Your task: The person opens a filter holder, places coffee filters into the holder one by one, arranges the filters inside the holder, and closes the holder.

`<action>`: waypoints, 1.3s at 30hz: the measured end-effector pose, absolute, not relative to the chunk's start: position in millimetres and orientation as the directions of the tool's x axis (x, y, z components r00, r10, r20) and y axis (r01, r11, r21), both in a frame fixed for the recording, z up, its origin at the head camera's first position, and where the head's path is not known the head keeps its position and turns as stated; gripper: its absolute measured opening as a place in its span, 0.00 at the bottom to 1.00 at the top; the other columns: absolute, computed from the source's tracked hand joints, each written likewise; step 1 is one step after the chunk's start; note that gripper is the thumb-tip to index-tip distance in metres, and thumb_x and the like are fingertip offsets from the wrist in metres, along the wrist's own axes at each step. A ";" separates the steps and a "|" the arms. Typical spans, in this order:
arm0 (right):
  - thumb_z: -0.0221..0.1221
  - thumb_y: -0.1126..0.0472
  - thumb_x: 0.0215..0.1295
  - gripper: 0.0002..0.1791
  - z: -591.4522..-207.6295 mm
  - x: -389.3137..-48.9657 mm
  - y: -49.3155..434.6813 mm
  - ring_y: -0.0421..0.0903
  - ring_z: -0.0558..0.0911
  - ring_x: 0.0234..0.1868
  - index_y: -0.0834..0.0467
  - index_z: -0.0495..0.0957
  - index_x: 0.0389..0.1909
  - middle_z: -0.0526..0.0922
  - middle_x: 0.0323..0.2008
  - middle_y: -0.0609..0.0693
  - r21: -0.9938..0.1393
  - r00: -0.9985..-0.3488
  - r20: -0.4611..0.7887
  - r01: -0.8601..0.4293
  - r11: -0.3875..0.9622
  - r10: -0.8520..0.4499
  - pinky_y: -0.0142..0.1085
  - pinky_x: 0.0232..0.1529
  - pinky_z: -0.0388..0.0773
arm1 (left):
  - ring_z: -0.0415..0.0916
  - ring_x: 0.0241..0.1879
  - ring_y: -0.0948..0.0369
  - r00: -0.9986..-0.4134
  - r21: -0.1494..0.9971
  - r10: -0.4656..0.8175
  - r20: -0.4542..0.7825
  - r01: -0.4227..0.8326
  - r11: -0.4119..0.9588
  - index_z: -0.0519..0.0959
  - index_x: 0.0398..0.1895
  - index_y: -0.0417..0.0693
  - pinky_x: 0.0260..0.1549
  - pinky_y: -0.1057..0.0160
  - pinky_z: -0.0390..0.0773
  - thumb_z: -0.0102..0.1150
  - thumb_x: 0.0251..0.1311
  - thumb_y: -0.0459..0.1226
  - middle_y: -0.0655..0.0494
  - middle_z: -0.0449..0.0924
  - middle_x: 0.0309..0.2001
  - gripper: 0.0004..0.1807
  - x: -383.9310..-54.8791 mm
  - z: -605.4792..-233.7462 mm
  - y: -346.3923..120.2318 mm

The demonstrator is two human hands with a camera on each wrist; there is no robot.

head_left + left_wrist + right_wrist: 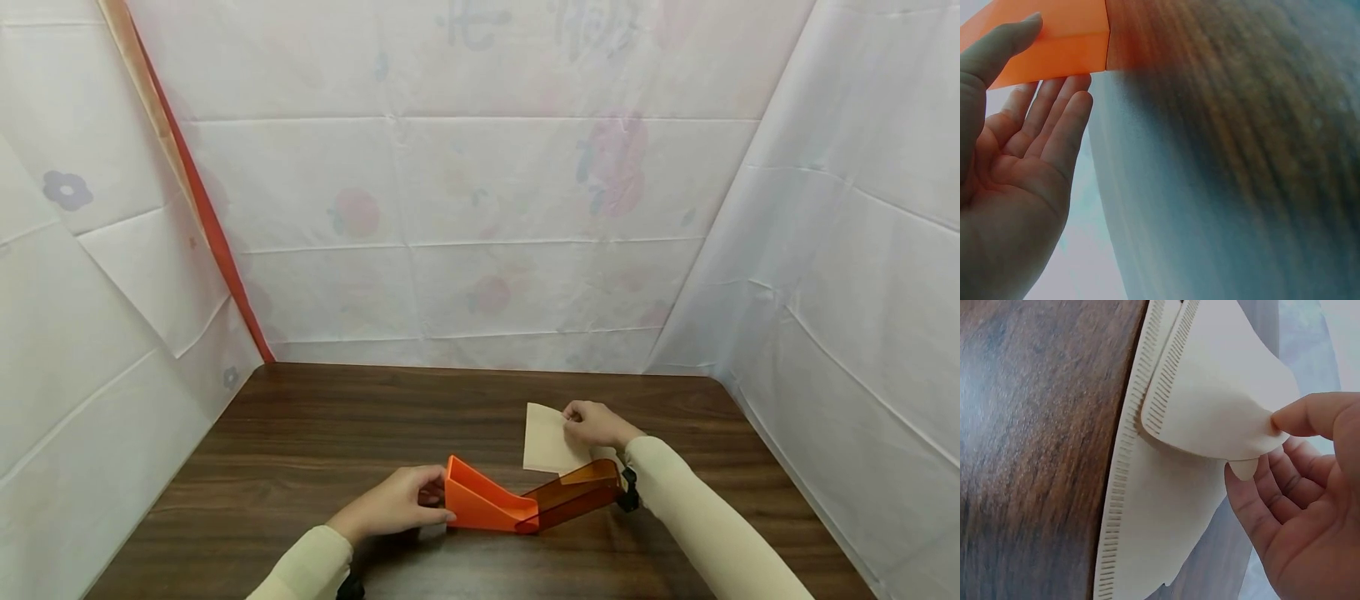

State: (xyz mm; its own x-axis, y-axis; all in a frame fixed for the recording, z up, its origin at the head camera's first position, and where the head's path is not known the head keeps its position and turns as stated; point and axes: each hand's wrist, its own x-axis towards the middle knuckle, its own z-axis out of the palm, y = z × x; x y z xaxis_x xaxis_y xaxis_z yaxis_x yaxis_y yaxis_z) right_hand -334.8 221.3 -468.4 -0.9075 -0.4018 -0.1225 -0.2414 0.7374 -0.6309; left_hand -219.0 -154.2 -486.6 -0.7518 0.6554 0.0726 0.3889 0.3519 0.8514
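Note:
An orange plastic holder (480, 507) with a sloping open top stands on the table, its clear amber lid (577, 493) swung out to the right. My left hand (401, 500) grips the holder's left end, thumb on one face and fingertips at another in the left wrist view. Behind the lid, my right hand (598, 425) pinches a tan paper coffee filter (1210, 394) between thumb and fingers. This filter has a crimped edge and bends up over another coffee filter (1147, 512) beneath it. The lid partly hides the papers in the head view.
The dark wood-grain table (360, 417) ends at a white printed curtain (480, 292) at the back. Similar sheeting hangs along both sides, with a red strip (213, 233) at the left corner. Black wrist bands (629, 490) sit by the sleeves.

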 end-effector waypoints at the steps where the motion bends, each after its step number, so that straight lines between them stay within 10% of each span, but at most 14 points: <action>1: 0.55 0.64 0.72 0.06 -467.8 -334.7 221.5 0.44 0.74 0.30 0.62 0.78 0.43 0.77 0.33 0.49 -0.638 -0.907 -0.122 -0.239 0.732 -0.403 0.37 0.31 0.73 | 0.80 0.47 0.63 -0.752 0.850 0.656 0.072 0.390 0.353 0.79 0.49 0.52 0.48 0.66 0.80 0.71 0.62 0.40 0.64 0.82 0.47 0.15 -219.0 -486.7 -154.2; 39: 0.57 0.57 0.75 0.07 -430.8 -316.0 223.5 0.44 0.74 0.30 0.56 0.80 0.42 0.78 0.33 0.47 -0.644 -0.863 -0.018 -0.377 0.666 -0.505 0.38 0.30 0.74 | 0.81 0.49 0.62 -0.758 0.852 0.646 0.091 0.395 0.344 0.79 0.53 0.55 0.50 0.61 0.81 0.73 0.59 0.43 0.63 0.82 0.49 0.20 -217.8 -484.5 -150.3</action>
State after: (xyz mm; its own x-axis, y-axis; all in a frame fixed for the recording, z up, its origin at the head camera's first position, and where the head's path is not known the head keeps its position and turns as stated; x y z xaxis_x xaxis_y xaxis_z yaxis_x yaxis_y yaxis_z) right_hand -316.0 223.5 -430.8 -0.8630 -0.5049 -0.0178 -0.3766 0.6663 -0.6436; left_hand -217.8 -150.3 -484.5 -0.7577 0.6463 0.0905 0.3949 0.3436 0.8521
